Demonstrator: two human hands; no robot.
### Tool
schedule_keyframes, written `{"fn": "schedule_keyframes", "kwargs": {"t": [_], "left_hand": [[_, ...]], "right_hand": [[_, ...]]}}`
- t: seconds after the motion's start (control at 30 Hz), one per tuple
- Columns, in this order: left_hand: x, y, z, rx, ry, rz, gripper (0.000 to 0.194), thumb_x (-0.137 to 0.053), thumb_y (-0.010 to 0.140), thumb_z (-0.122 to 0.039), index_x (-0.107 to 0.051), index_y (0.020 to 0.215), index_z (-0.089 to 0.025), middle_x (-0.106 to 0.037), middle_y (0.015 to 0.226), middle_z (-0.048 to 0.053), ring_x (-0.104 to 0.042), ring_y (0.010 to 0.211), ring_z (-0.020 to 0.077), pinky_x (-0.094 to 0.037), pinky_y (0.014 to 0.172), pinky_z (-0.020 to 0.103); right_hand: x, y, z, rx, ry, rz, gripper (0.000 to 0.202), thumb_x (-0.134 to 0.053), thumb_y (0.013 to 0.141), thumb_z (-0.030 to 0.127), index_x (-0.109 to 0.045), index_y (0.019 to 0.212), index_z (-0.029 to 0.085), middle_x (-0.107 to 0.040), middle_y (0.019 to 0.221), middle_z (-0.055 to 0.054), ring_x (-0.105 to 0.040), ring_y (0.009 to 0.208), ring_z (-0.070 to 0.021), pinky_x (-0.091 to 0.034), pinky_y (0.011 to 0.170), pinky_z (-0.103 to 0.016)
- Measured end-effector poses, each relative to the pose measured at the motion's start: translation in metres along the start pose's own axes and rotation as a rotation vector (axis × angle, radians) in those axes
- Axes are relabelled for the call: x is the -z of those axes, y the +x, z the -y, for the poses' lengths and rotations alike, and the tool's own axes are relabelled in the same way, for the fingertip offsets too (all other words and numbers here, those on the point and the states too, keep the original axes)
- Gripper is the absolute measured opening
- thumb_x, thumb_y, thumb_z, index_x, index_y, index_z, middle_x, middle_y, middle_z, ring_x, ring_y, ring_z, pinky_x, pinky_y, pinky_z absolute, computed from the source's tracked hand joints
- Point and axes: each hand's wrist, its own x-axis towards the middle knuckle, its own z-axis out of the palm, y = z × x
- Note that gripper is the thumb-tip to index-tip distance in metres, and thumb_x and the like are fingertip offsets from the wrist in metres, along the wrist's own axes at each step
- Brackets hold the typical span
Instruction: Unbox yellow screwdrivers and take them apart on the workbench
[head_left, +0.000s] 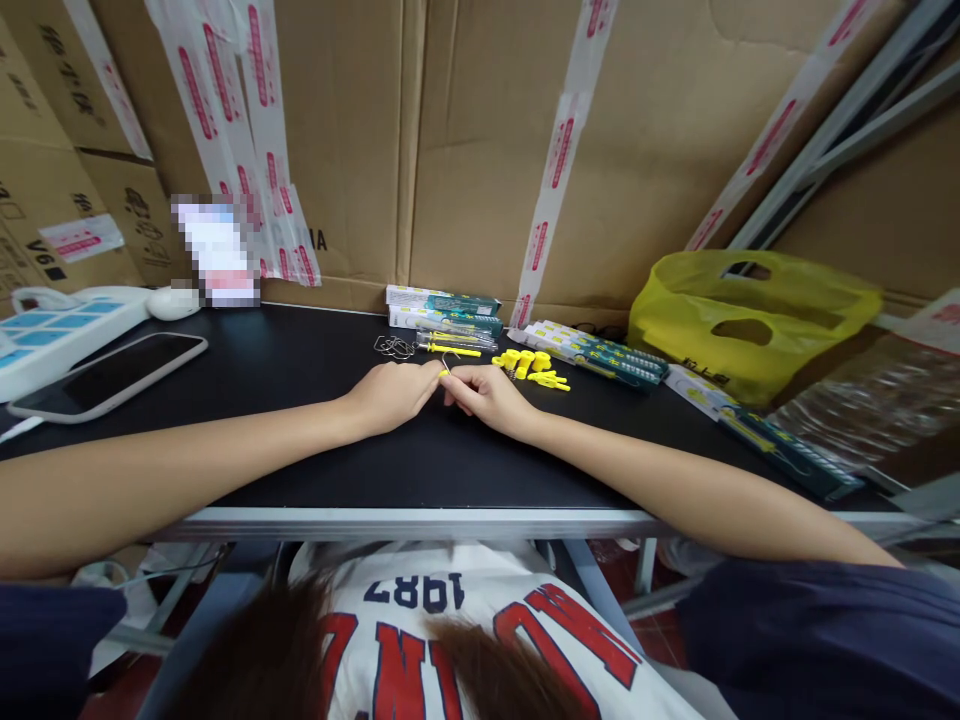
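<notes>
Brown cardboard [495,150] formed the backdrop to my black tabletop [450,480]. A yellow bag [690,345] stood at the right, with a white power strip [82,335] and a phone [112,375] at the left. My left hand [390,395] and right hand [499,400] met at centre, fingertips drawn narrow on a small yellow piece [444,373] with a thin curved wire [448,358]; the exact contacts were hidden. Slim printed boxes [592,350] lay beyond, limiting the space behind the loose items. Yellow parts [529,362] lay just past my right hand, near a yellow rod [459,351] and tangled metal wires [394,347]. Judged by this layout, handling was partway: one piece was in my fingers and several lay loose, though I could not tell whether any was finished. Nothing visible separated my fingertips from the held piece.
</notes>
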Motion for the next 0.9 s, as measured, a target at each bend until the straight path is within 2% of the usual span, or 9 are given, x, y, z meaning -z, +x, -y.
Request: {"fn": "schedule_keyframes", "kwargs": {"t": [0.17, 0.33, 0.43, 0.53, 0.7, 0.8, 0.9], "left_hand": [[-0.0017, 0.0026, -0.002, -0.011, 0.057, 0.051, 0.034, -0.027, 0.099, -0.031, -0.056, 0.106, -0.016, -0.071, 0.084, 0.009, -0.07, 0.075, 0.0241, -0.046, 0.06, 0.029], [-0.0006, 0.0046, -0.0028, -0.044, 0.116, 0.1, 0.03, -0.031, 0.097, -0.028, -0.056, 0.106, -0.014, -0.071, 0.083, 0.011, -0.07, 0.077, 0.0273, -0.047, 0.06, 0.031], [-0.0001, 0.0051, -0.0016, -0.062, 0.117, 0.109, 0.03, -0.031, 0.097, -0.027, -0.056, 0.108, -0.014, -0.071, 0.086, 0.012, -0.069, 0.078, 0.028, -0.048, 0.062, 0.032], [0.0001, 0.0055, -0.0004, -0.061, 0.099, 0.108, 0.031, -0.031, 0.097, -0.028, -0.056, 0.108, -0.014, -0.071, 0.088, 0.012, -0.069, 0.078, 0.0274, -0.048, 0.062, 0.032], [-0.0008, 0.0066, 0.0023, -0.048, 0.017, 0.062, 0.035, -0.025, 0.1, -0.03, -0.057, 0.103, -0.016, -0.071, 0.09, 0.009, -0.069, 0.081, 0.0241, -0.047, 0.064, 0.03], [-0.0021, 0.0071, 0.0038, -0.066, 0.054, 0.075, 0.036, -0.025, 0.1, -0.031, -0.057, 0.104, -0.016, -0.071, 0.09, 0.01, -0.069, 0.08, 0.025, -0.047, 0.063, 0.031], [-0.0026, 0.0077, 0.005, -0.085, 0.109, 0.108, 0.035, -0.027, 0.099, -0.032, -0.055, 0.112, -0.015, -0.072, 0.093, 0.011, -0.07, 0.08, 0.0266, -0.048, 0.063, 0.032]], "right_hand": [[0.0018, -0.0005, -0.0046, 0.035, -0.111, 0.02, 0.045, -0.042, 0.093, 0.045, -0.054, 0.062, 0.015, -0.055, 0.062, 0.0, -0.047, 0.059, -0.0104, -0.034, 0.062, -0.023], [0.005, -0.0001, -0.0063, 0.011, -0.129, 0.113, 0.041, -0.042, 0.092, 0.038, -0.052, 0.06, 0.015, -0.053, 0.059, 0.001, -0.042, 0.054, -0.0093, -0.031, 0.058, -0.023], [0.0047, -0.0003, -0.0056, 0.011, -0.135, 0.105, 0.039, -0.043, 0.091, 0.036, -0.05, 0.058, 0.016, -0.052, 0.057, 0.001, -0.041, 0.054, -0.0088, -0.03, 0.057, -0.023], [0.005, 0.001, -0.0061, 0.015, -0.091, 0.079, 0.039, -0.043, 0.09, 0.036, -0.05, 0.057, 0.016, -0.05, 0.056, 0.002, -0.04, 0.053, -0.0082, -0.03, 0.056, -0.022], [0.0067, 0.0051, -0.0089, -0.03, 0.04, 0.151, 0.043, -0.043, 0.09, 0.043, -0.053, 0.06, 0.016, -0.042, 0.049, 0.004, -0.033, 0.044, -0.0068, -0.027, 0.049, -0.022], [0.0038, 0.0046, -0.0097, 0.027, -0.073, 0.084, 0.039, -0.043, 0.089, 0.038, -0.049, 0.058, 0.016, -0.045, 0.054, 0.003, -0.036, 0.049, -0.0069, -0.027, 0.051, -0.022], [0.0007, 0.0027, -0.0098, 0.076, -0.22, 0.022, 0.035, -0.044, 0.088, 0.031, -0.042, 0.056, 0.016, -0.04, 0.053, 0.004, -0.032, 0.051, -0.0068, -0.025, 0.053, -0.022]]}}
